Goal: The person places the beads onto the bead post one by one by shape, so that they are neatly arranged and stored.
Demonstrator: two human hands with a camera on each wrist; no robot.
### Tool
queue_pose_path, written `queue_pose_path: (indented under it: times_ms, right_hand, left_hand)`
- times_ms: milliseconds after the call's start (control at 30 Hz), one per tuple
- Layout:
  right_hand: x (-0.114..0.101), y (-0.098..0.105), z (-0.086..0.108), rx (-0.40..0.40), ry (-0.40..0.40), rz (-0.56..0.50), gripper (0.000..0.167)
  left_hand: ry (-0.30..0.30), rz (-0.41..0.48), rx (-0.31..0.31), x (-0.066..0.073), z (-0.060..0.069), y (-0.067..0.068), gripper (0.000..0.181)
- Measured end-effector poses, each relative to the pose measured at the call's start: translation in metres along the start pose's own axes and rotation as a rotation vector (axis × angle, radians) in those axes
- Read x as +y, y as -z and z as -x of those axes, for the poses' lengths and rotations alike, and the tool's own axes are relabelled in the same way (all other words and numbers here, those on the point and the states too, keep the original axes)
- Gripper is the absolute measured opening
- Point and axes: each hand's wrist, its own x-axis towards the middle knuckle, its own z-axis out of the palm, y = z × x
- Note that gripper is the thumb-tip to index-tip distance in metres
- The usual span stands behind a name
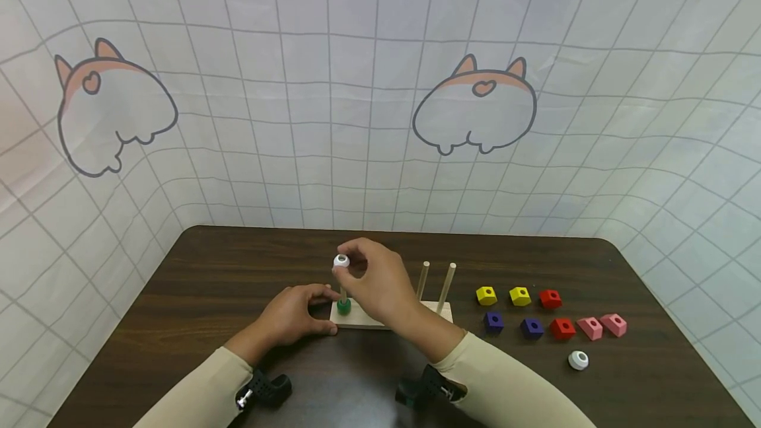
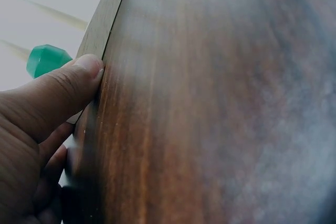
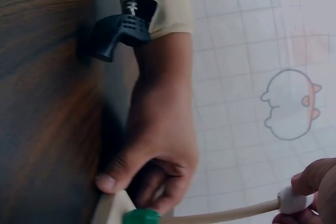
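Observation:
My right hand (image 1: 383, 283) pinches a white bead (image 1: 341, 261) between thumb and fingers, at the top of the leftmost peg (image 3: 226, 216). At the foot of that peg sits a green bead (image 1: 343, 307), on the pale wooden base (image 1: 359, 320). The left end of this base is gripped by my left hand (image 1: 291, 314), its thumb on the near side, as the left wrist view shows. Two more pegs (image 1: 447, 283) rise bare from the right part of the base. The right hand hides the middle of the base.
Right of the base lie two yellow beads (image 1: 486, 296), two dark blue beads (image 1: 532, 329), two red beads (image 1: 562, 329) and two pink beads (image 1: 590, 328). A second white bead (image 1: 578, 360) lies nearer. The dark wooden table (image 1: 196, 296) ends at a white gridded curtain (image 1: 297, 117).

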Motion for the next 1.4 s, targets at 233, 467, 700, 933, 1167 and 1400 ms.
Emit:
queue_pose_path:
  times_ms: [233, 467, 700, 933, 1167, 1400]
  right_hand:
    - [0.011, -0.012, 0.006, 0.061, 0.036, -0.008, 0.029]
    - [0.017, -0.018, 0.007, 0.103, 0.05, -0.035, 0.028]
    - [0.02, -0.022, 0.009, 0.143, 0.037, -0.095, 0.041]
    - [0.026, -0.028, 0.014, 0.144, -0.021, -0.177, 0.061]
    - [0.038, -0.039, 0.019, 0.114, -0.113, -0.215, 0.053]
    - [0.047, -0.046, 0.021, 0.091, -0.131, -0.194, 0.049]
  left_hand:
    - [-0.016, 0.003, 0.003, 0.0, 0.0, 0.0, 0.053]
    - [-0.012, 0.003, 0.007, 0.0, 0.0, -0.001, 0.054]
    - [-0.014, -0.008, 0.006, -0.001, -0.001, -0.001, 0.053]
    - [-0.005, -0.01, 0.007, -0.001, 0.0, -0.002, 0.054]
    - [-0.003, -0.005, 0.014, -0.001, 0.0, 0.0, 0.054]
    - [0.006, -0.017, 0.022, 0.0, 0.0, 0.0, 0.051]
